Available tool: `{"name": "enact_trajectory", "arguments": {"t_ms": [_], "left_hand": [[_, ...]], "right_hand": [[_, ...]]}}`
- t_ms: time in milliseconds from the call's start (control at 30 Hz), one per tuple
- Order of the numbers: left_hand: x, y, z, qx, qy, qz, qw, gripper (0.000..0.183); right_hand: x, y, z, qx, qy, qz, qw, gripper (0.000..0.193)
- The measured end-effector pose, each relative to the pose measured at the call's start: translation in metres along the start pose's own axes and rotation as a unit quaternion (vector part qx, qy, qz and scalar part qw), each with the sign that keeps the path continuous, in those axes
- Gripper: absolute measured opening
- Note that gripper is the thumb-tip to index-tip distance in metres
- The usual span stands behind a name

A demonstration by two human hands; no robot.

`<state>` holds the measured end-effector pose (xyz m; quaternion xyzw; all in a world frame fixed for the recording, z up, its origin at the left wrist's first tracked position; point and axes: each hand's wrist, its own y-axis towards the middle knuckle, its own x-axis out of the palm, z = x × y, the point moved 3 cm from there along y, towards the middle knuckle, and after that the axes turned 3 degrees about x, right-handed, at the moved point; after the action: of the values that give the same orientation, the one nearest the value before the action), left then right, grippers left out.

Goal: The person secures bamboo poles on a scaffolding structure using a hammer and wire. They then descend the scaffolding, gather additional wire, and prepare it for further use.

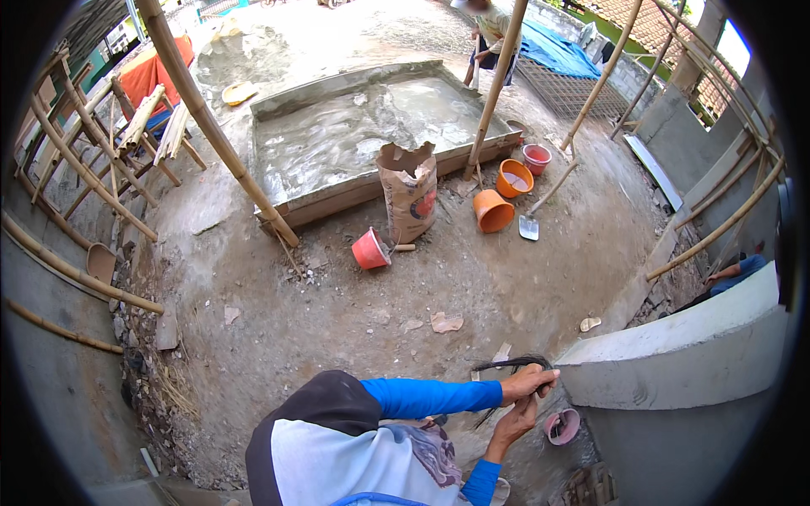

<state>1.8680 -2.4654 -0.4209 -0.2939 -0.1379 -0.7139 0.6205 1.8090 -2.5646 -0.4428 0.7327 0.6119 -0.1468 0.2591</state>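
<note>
Left hand: my left hand (527, 384) was the farther of the two, fingers clamped on a bundle of black strands (506, 363).
Right hand: my right hand (515, 422) was just nearer, raised against the left, fingers bent; couldn't tell whether it pinched the strands too.
Strands: between my hands at near right; one end stuck out left over the ground, a few hung lower, behind my wrists.
Sleeves: blue (434, 396), both arms reaching right.
Pink bucket: a small pink bucket (562, 427) was on the ground just right of my right hand, something dark inside, too small to tell.
Wall: low concrete wall (675, 358) right of my hands, its end near my left fingertips.
Mid-ground: torn-topped paper sack (408, 202) upright; red bucket (369, 250) tilted to its left; two orange buckets (493, 211) and a shovel (529, 228) to its right.
Far: shallow walled bed (295, 207) with wet grey mix (337, 139) spread inside, slanted bamboo pole (211, 126) at its left.
People: a co-worker (489, 29) at the far side behind the bed; a second person (739, 271), blue sleeve showing, beyond the wall at right.
</note>
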Motion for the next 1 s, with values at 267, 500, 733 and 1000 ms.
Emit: {"name": "enact_trajectory", "arguments": {"t_ms": [267, 500, 733, 1000], "left_hand": [[-0.004, -0.009, 0.009, -0.015, -0.093, -0.021, 0.995, 0.061], [0.001, -0.013, 0.007, 0.023, -0.009, -0.033, 0.999, 0.064], [0.000, -0.010, 0.006, 0.073, 0.079, -0.108, 0.988, 0.068], [0.026, -0.017, 0.037, 0.142, 0.224, -0.237, 0.935, 0.077]], "right_hand": [[0.001, -0.007, -0.008, 0.002, 0.006, -0.022, 1.000, 0.041], [-0.008, -0.009, -0.031, 0.005, 0.030, -0.034, 0.999, 0.038], [-0.049, 0.015, -0.014, 0.044, 0.121, -0.026, 0.991, 0.062], [-0.075, 0.055, -0.076, -0.176, -0.120, -0.202, 0.956, 0.075]]}}
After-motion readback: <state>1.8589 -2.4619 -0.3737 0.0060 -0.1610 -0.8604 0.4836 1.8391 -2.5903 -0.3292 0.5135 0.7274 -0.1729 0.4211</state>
